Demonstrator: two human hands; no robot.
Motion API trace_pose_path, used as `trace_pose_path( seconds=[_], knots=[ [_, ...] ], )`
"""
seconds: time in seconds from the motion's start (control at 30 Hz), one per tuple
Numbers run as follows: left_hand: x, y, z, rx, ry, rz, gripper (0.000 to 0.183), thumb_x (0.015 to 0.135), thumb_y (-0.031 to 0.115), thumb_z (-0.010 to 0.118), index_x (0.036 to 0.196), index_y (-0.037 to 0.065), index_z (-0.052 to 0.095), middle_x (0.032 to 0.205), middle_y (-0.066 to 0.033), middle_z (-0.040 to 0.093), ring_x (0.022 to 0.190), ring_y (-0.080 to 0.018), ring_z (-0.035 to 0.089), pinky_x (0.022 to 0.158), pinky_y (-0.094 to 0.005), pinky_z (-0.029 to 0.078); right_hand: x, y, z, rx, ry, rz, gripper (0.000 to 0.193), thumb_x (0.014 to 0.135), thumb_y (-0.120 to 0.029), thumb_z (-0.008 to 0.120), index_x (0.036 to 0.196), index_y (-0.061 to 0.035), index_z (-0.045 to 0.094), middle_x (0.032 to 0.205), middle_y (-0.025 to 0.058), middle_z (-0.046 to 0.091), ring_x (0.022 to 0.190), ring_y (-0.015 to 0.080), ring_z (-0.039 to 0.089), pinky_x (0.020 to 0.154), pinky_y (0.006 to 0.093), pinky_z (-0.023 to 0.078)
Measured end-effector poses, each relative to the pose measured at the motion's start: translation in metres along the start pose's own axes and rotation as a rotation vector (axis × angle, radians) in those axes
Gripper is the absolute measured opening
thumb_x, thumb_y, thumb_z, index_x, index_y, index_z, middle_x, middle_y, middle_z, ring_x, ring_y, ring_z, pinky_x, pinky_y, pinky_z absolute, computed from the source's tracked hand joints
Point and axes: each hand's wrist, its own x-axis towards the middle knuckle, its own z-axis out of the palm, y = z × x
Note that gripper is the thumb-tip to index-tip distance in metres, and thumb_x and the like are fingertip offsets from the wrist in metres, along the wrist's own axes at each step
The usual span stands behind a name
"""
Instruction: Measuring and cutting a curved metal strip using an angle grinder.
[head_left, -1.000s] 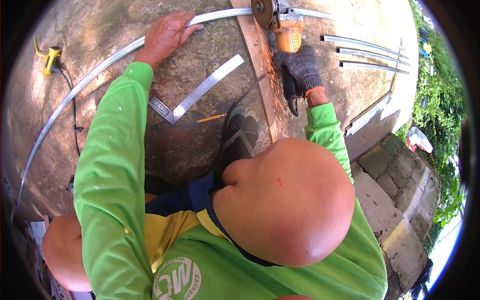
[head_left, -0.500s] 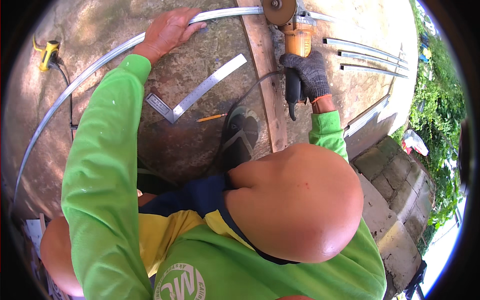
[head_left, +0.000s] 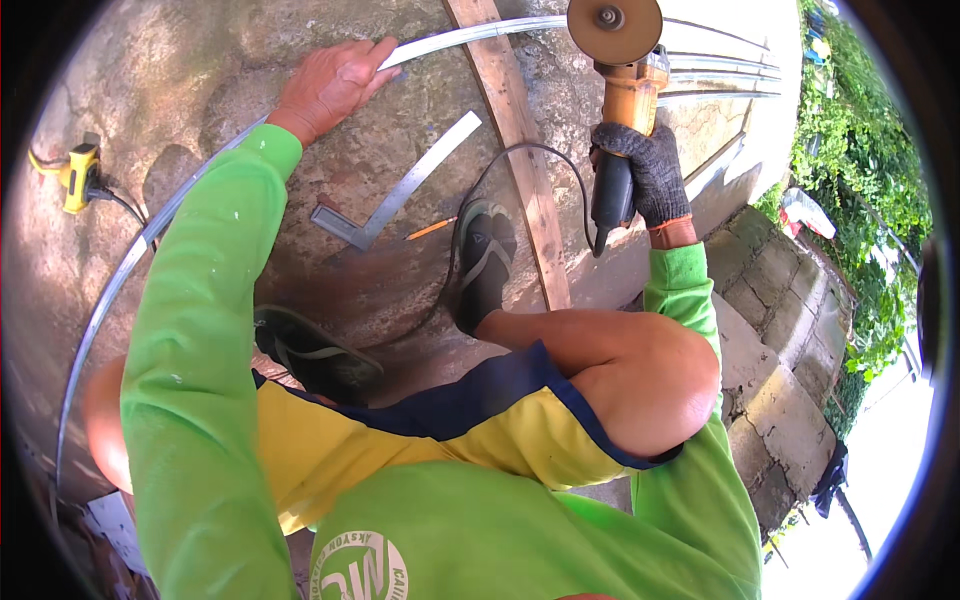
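Note:
My bare left hand (head_left: 328,92) is closed around a long, thin silvery metal channel (head_left: 465,37), which curves through the fisheye view and crosses the wooden plank. In a dark knitted glove, my right hand (head_left: 655,180) grips an angle grinder (head_left: 628,98) by its black handle. The grinder's round brown disc (head_left: 632,42) is at the top edge, beside the channel's visible right end; whether they touch I cannot tell. A metal try square (head_left: 408,186) lies on the ground between my hands, with an orange pencil (head_left: 430,229) near its corner.
A wooden plank (head_left: 518,130) lies under the channel. More metal channels (head_left: 715,66) rest at the upper right. The grinder's black cord (head_left: 477,190) loops past my sandalled foot (head_left: 488,265). At left sits a yellow-and-black corded device (head_left: 80,180). Concrete blocks (head_left: 770,290) stand at right.
The grinder in my right hand has moved right, away from the plank. My right knee has shifted lower in the view, uncovering more of my legs. My left hand still holds the channel.

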Motion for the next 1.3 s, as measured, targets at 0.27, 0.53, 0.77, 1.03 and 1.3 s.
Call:
trace_pose_path(
  seconds=[0.27,0.53,0.77,1.03,1.3],
  knots=[
    [0.002,-0.006,-0.002,-0.017,-0.083,-0.035,0.035,0.094,0.030,0.061,0.121,0.008,0.058,0.090,-0.0131,0.065,0.079,-0.0335,0.065,0.068,-0.0444,0.054,-0.102,0.015,-0.028,-0.060,0.194,0.105,0.037,0.068,-0.013,0.081,0.097,0.0017,0.063,0.075,0.0080,0.066,0.061,0.0162,0.063,0.056,0.0291,0.051],
    [-0.001,-0.001,-0.002,-0.012,0.011,-0.021,0.028,0.093,0.031,0.062,0.108,0.008,0.055,0.083,-0.0138,0.063,0.080,-0.0346,0.066,0.068,-0.0464,0.054,-0.045,0.036,-0.007,-0.107,0.095,0.104,0.034,0.069,-0.014,0.081,0.094,0.0013,0.063,0.073,0.0075,0.065,0.058,0.0166,0.063,0.055,0.0296,0.053],
    [-0.007,-0.007,-0.002,0.075,-0.012,-0.024,0.037,0.092,0.032,0.063,0.121,0.009,0.061,0.095,-0.0131,0.068,0.083,-0.0346,0.066,0.071,-0.0434,0.054,0.047,0.053,0.015,-0.239,-0.030,-0.095,0.043,0.064,-0.021,0.085,0.097,-0.0004,0.066,0.078,0.0072,0.067,0.063,0.0151,0.063,0.058,0.0299,0.052],
    [-0.004,-0.001,0.003,0.108,0.088,0.019,0.028,0.093,0.034,0.061,0.107,0.011,0.058,0.081,-0.0132,0.065,0.076,-0.0366,0.064,0.064,-0.0467,0.051,0.078,0.059,0.023,-0.284,-0.069,-0.238,0.046,0.064,-0.023,0.083,0.102,-0.0018,0.066,0.081,0.0075,0.068,0.067,0.0168,0.063,0.062,0.0318,0.052],
    [-0.004,0.001,-0.001,0.052,0.046,-0.001,0.028,0.093,0.034,0.060,0.108,0.010,0.057,0.084,-0.0143,0.064,0.080,-0.0374,0.063,0.066,-0.0471,0.050,0.082,0.066,0.022,-0.231,-0.061,-0.255,0.047,0.063,-0.024,0.083,0.101,-0.0014,0.067,0.081,0.0077,0.068,0.067,0.0172,0.064,0.063,0.0321,0.053]
  ],
)
